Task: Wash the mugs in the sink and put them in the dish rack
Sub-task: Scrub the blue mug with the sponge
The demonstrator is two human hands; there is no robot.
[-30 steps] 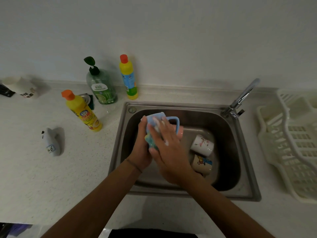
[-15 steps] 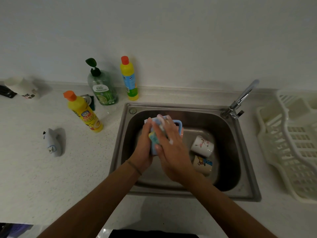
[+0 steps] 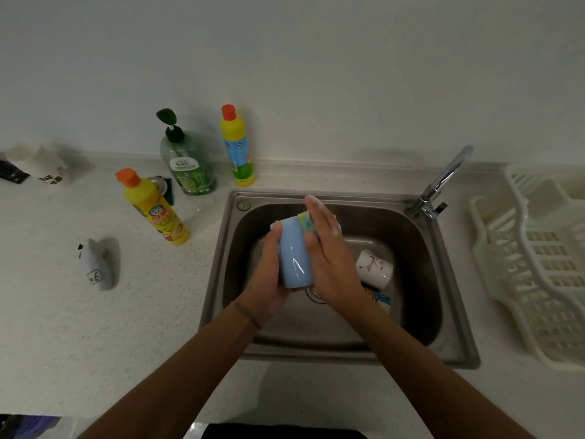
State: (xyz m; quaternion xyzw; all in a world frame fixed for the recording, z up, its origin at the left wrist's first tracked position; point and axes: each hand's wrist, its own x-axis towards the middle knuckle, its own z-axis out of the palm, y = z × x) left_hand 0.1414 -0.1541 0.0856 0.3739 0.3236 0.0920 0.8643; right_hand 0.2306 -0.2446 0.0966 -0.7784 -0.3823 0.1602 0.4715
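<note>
Hands were both over the sink [image 3: 456,350]: left hand [image 3: 269,280] gripped the blue mug [image 3: 294,251], right hand [image 3: 329,258] pressed a yellow-green sponge [image 3: 306,220] flat against it.

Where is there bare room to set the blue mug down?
Bare sink floor lies near-left of the drain; the cream plastic dish rack shows open slots. Crowded: two white printed mugs lie right of the drain, and bottles stand left of the sink.
</note>
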